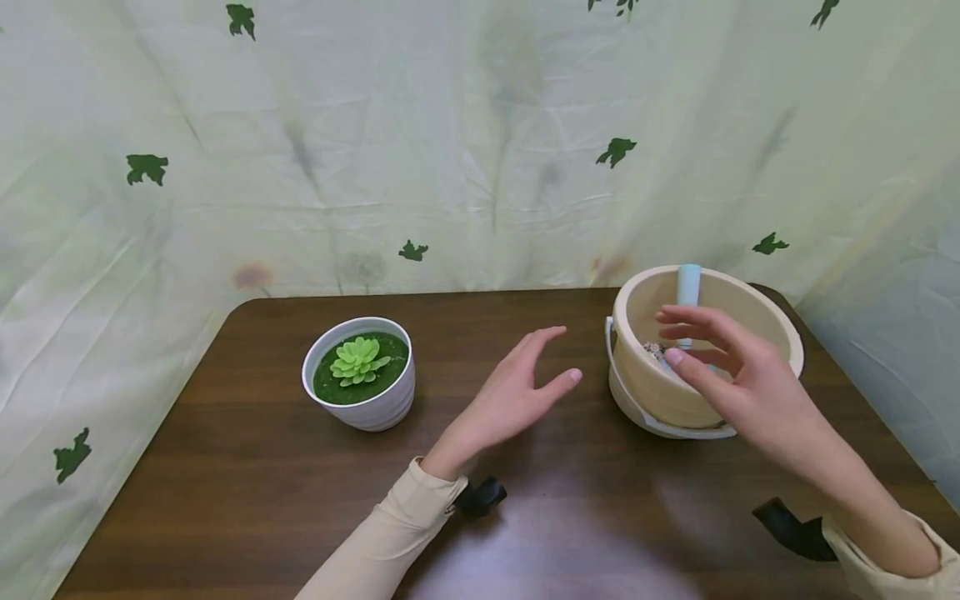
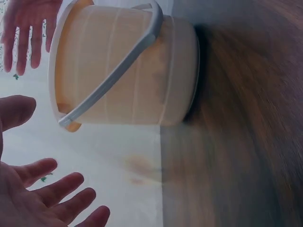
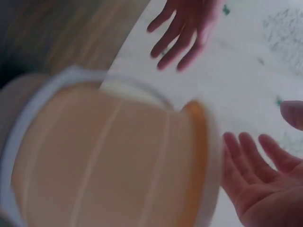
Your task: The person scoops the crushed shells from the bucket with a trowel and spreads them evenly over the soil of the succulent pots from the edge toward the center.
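Observation:
A beige bucket [image 1: 633, 379] stands at the right of the table, its pale grey handle [image 2: 116, 78] hanging down along the outside. From inside the bucket a light blue cylindrical piece [image 1: 688, 287] sticks up, beside something small and speckled [image 1: 655, 351]. My right hand [image 1: 750, 379], fingers loosely bent, is over the near side of the bucket and hides part of its contents; nothing is in its grasp. To the left of the bucket my left hand [image 1: 513, 392] hovers above the table, thumb spread from straight fingers, holding nothing.
On the left of the brown wooden table [image 1: 247, 467] stands a white ribbed pot [image 1: 378, 410] with a green succulent [image 1: 358, 361]. A pale curtain [image 1: 450, 125] with green leaf shapes hangs behind the table and along its sides. Dark straps [image 1: 480, 497] show at both wrists.

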